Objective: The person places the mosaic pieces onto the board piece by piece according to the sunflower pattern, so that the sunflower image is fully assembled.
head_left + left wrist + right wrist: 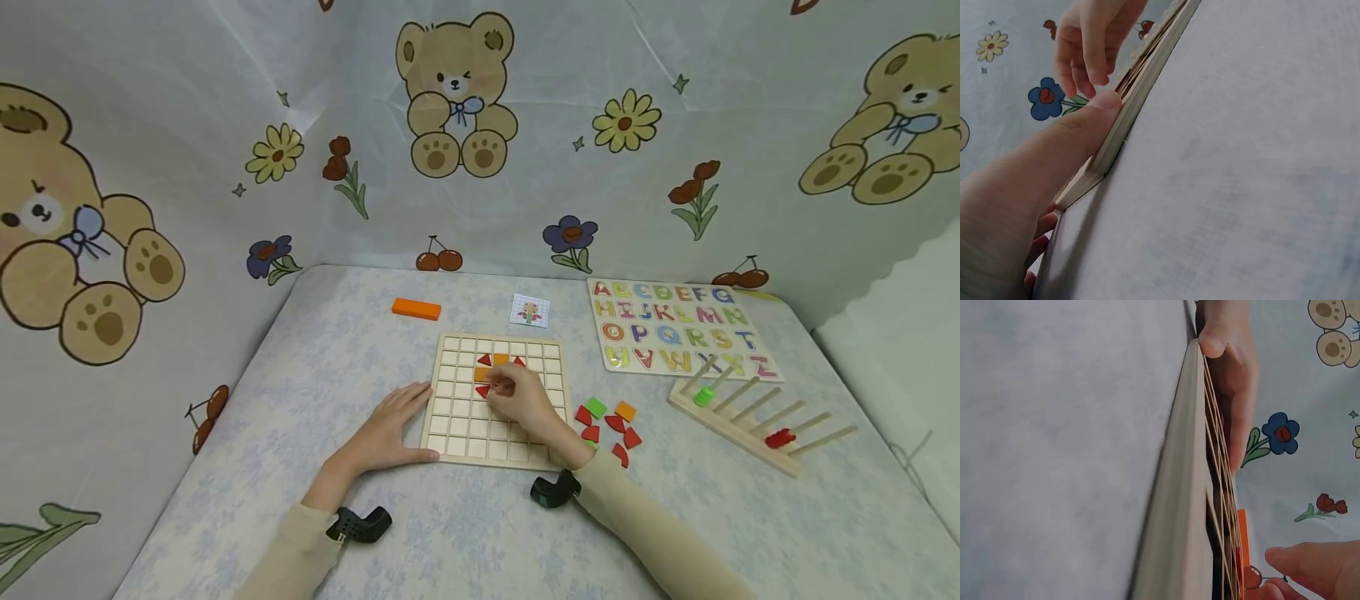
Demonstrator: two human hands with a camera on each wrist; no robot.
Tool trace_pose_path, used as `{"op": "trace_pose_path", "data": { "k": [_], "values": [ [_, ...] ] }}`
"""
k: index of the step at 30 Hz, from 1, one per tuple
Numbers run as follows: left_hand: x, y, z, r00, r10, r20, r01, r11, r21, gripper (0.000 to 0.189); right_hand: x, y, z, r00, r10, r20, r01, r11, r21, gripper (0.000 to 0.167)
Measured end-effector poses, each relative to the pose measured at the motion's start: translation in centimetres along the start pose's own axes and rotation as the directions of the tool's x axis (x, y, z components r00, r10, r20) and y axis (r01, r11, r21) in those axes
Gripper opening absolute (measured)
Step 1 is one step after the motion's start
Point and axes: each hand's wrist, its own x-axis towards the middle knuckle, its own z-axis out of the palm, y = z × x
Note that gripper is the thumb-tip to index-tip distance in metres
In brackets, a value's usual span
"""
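Observation:
A wooden grid board lies on the table with red pieces and orange square pieces in its upper middle cells. My left hand rests against its left side, fingers stretched along the edge and thumb at the near left corner. In the left wrist view that thumb presses on the board's rim. Over the middle cells, my right hand points its bent fingertips down beside the orange and red pieces, partly covering them. No piece shows between its fingers in the left wrist view.
Loose red, green and orange pieces lie right of the board. Behind it are an orange block and a pattern card. An alphabet board and a wooden peg rack with green and red beads stand farther right.

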Motion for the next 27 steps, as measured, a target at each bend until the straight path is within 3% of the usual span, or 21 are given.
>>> {"op": "trace_pose_path", "data": {
  "k": [3, 7, 12, 15, 20, 27],
  "values": [
    [0.2, 0.0, 0.1, 1.000, 0.007, 0.001, -0.007, 1.000, 0.014, 0.106, -1.2, 0.6, -1.9, 0.999, -0.008, -0.036, 0.007, 1.000, -0.016, 0.028],
    [0.2, 0.2, -0.1, 1.000, -0.001, 0.004, 0.001, 1.000, 0.009, 0.106, -3.4, 2.4, -5.4, 0.989, 0.016, -0.146, -0.027, 0.997, -0.077, 0.028],
    [0.0, 0.3, -0.3, 1.000, -0.004, 0.010, 0.004, 1.000, -0.001, 0.105, -6.7, 4.8, -10.1, 0.955, 0.120, -0.271, -0.169, 0.971, -0.166, 0.028],
    [-0.2, 0.2, -0.3, 1.000, -0.004, 0.007, 0.004, 1.000, 0.010, 0.105, -8.5, 5.9, -12.2, 0.940, 0.179, -0.292, -0.240, 0.952, -0.191, 0.029],
    [-0.3, 0.1, -0.2, 1.000, -0.002, -0.016, 0.002, 1.000, 0.006, 0.104, -10.0, 7.4, -13.8, 0.942, 0.202, -0.268, -0.259, 0.946, -0.196, 0.034],
    [-0.2, 0.1, 0.0, 1.000, 0.010, -0.014, -0.010, 1.000, -0.018, 0.104, -9.7, 8.8, -13.9, 0.934, 0.195, -0.300, -0.258, 0.947, -0.189, 0.034]
  ]
}}
